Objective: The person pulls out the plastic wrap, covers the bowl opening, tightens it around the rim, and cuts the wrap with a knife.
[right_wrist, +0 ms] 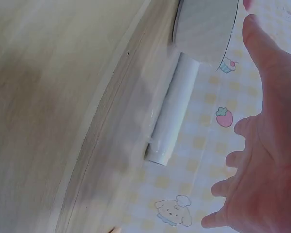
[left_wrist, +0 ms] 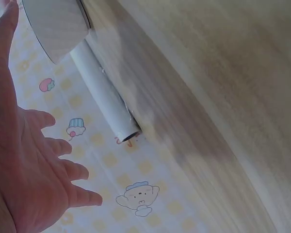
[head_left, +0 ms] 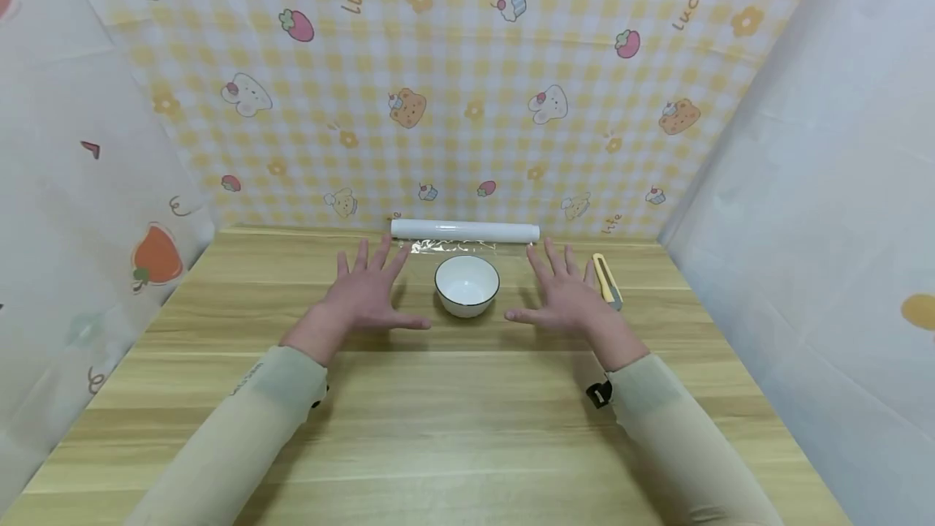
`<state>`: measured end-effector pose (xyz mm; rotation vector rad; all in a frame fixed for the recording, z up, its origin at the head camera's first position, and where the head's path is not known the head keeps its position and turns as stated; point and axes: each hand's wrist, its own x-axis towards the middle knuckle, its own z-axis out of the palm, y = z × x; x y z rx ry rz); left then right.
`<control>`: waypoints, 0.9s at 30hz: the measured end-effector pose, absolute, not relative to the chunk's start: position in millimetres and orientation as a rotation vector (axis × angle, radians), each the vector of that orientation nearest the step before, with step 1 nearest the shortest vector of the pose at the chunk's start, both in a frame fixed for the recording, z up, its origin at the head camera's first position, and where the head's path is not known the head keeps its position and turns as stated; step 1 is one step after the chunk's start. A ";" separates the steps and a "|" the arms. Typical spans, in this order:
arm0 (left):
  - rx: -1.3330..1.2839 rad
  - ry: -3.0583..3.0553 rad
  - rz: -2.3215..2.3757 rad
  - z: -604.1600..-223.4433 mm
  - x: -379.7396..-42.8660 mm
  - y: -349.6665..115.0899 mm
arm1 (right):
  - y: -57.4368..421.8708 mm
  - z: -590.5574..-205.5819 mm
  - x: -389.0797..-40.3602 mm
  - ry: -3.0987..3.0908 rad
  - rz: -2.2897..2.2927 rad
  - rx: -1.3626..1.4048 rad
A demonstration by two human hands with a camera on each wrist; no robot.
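Bowl (head_left: 467,289): mouth up; room either side;
Roll (head_left: 465,231): axis left-right; along back edge (head_left: 307,230);
My left hand (head_left: 365,295), right hand (head_left: 566,297): fingers spread straight

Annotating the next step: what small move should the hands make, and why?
I'd probably move the left hand and right hand forward to grip the white roll: both are spread and empty, each looks close to one end of it, and clear film shows along its near side.

Clad in long, pale beige fabric sleeves (head_left: 212,453) with greyish cuffs (head_left: 646,388) just behind left hand (head_left: 365,296) and right hand (head_left: 568,303), small dark lettering (head_left: 247,378) behind the left, a black fitting (head_left: 599,394) behind the right.
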<state>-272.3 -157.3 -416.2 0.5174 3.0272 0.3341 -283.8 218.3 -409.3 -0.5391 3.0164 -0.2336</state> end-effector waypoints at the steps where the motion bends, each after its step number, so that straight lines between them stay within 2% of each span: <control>1: 0.518 3.028 0.333 -416.5 -273.1 -158.0 | 218.4 -409.4 -284.5 3.016 -0.232 -0.538; 17: 0.599 3.064 0.369 -423.4 -300.6 -161.2 | 224.2 -421.2 -322.6 3.064 -0.267 -0.534; 27: 0.470 3.053 0.462 -431.9 -326.2 -149.5 | 220.0 -432.9 -352.6 3.062 -0.381 -0.483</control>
